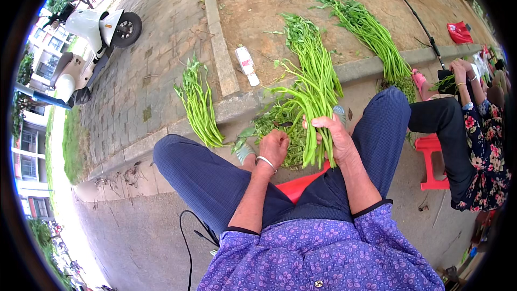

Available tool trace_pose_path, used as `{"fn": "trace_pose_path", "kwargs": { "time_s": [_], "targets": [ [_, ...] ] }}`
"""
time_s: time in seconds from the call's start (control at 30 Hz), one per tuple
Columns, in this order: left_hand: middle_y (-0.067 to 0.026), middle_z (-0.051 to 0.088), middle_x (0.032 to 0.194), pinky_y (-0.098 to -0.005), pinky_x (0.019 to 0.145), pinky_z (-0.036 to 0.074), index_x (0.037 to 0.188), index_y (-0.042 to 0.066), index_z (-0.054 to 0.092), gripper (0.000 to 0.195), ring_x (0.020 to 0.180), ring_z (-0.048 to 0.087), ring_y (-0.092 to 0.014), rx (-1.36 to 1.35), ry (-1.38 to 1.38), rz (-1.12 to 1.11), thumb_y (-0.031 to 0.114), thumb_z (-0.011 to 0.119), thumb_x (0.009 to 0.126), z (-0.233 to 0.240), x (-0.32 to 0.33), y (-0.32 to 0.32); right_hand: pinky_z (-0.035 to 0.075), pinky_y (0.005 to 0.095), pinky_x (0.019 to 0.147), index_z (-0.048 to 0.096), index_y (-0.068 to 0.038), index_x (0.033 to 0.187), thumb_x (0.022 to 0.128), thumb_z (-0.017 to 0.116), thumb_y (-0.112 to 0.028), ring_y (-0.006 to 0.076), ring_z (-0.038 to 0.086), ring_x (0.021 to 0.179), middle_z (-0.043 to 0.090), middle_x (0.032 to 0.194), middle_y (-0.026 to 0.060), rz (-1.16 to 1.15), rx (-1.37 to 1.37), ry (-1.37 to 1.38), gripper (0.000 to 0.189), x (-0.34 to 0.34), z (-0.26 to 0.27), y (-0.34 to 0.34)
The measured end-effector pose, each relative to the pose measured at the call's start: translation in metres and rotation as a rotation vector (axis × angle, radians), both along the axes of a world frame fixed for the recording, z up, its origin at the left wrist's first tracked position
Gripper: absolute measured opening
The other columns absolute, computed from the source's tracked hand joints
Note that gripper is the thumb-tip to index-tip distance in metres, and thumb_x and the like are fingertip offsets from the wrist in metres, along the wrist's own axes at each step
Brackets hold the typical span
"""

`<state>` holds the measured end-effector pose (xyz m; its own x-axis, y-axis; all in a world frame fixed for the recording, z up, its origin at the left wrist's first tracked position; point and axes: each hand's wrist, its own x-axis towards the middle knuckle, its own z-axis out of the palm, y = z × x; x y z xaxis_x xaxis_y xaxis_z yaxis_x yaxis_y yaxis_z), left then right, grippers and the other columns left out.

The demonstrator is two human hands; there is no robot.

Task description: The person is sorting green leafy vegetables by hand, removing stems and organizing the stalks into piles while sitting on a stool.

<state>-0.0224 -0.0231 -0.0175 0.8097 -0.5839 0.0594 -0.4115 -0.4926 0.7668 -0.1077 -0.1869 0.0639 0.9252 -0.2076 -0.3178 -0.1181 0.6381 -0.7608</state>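
Observation:
My right hand (pixel 332 132) is closed around a bunch of long green leafy-vegetable stems (pixel 317 107), probably water spinach, held upright between my knees with the cut ends down. My left hand (pixel 274 145), a pale bangle on its wrist, is curled closed just left of the bunch. Nothing shows clearly in its fingers, and its fingertips are partly hidden. Beneath both hands lies a heap of loose green leaves (pixel 297 151) on the pavement. Beyond the held stems, a larger leafy bundle (pixel 303 40) rests on bare soil and over the curb.
A smaller stem bundle (pixel 200 109) lies left, another (pixel 369 34) at upper right. A white bottle (pixel 246 64) lies by the concrete curb (pixel 221 40). On the right, another person (pixel 456 129) sits handling greens near a red plastic stool (pixel 432 161). A scooter (pixel 87 48) stands upper left.

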Motion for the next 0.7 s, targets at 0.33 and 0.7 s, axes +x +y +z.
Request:
{"fn": "trace_pose_path", "kwargs": {
  "time_s": [0.33,0.7],
  "targets": [
    [-0.0103,0.063,0.067,-0.0287,0.053,0.047,0.071,0.002,0.06,0.009,0.059,0.062,-0.018,-0.221,0.421,0.142,0.007,0.056,0.078,-0.023,0.013,0.002,0.038,0.0179,0.044,0.055,-0.001,0.1,0.072,0.062,-0.021,0.0039,0.043,0.049,0.06,0.078,0.0038,-0.042,-0.007,-0.006,0.035,0.001,0.006,0.002],
    [-0.0106,0.064,0.074,-0.0275,0.057,0.054,0.083,0.0,0.056,0.007,0.066,0.066,-0.019,-0.732,1.165,0.439,0.005,0.051,0.083,-0.005,0.024,0.009,0.036,0.0166,0.044,0.055,0.0,0.099,0.07,0.062,-0.023,0.004,0.042,0.047,0.06,0.078,0.0047,0.025,-0.07,0.036,0.038,0.0,0.009,0.004]
  ]
}}
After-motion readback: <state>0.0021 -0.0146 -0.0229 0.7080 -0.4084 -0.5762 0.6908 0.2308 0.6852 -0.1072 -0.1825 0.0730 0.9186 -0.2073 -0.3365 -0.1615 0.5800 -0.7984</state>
